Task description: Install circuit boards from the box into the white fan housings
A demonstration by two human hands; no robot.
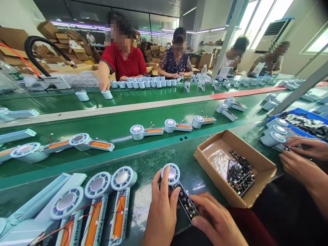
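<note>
Right hand: pinching slim black circuit board
Left hand: gripping round-headed pale-blue plastic unit beneath
Matching trio, lower left: orange packs bare, still boardless

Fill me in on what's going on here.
The person's left hand has its grip on a pale blue unit; the right hand holds the lower end of the black circuit board on it. More boards lie in a cardboard box to the right; three units with orange inserts lie to the left. Another person's hands are at far right.
</note>
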